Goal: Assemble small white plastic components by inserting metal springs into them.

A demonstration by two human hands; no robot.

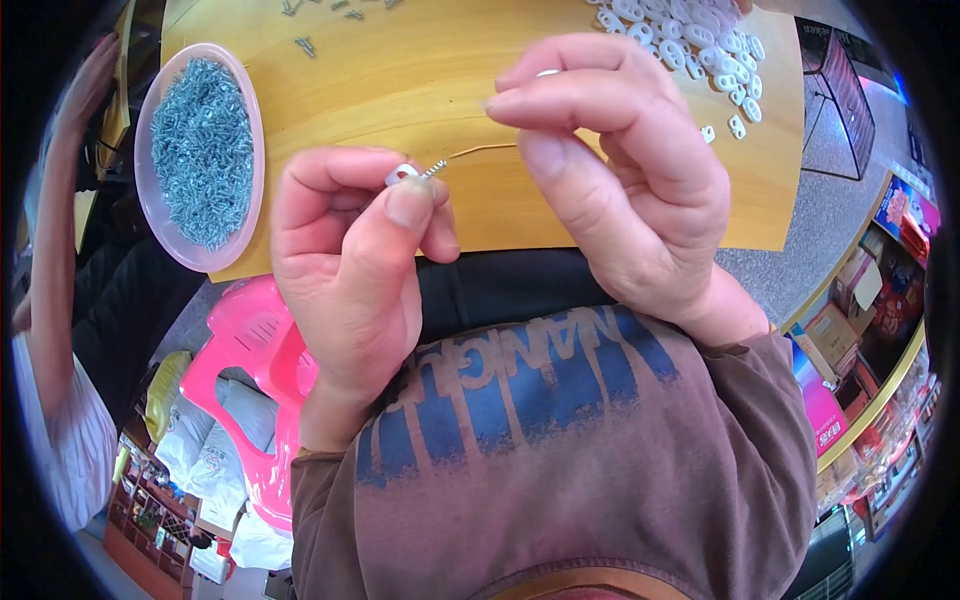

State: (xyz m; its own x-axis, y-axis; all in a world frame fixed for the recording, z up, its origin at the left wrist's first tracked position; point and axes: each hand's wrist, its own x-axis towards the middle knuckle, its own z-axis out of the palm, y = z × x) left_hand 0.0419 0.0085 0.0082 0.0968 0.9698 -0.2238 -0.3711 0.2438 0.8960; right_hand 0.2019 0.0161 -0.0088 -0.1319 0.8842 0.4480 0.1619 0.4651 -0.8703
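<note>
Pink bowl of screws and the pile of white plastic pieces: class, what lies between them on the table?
In the head view, bare wooden tabletop between bowl and pile; a few loose screws near the far edge.

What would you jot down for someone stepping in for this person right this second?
Left hand: pinches a small white clip with a screw sticking out of it.
Right hand: fingers closed near the screw's tip, with a white bit at the fingertips; what it holds is unclear.
Supplies: pink bowl of screws at left, pile of white clips at far right, both on the wooden table.
Done: screw sits in the clip. How far it is seated cannot be told.
</note>
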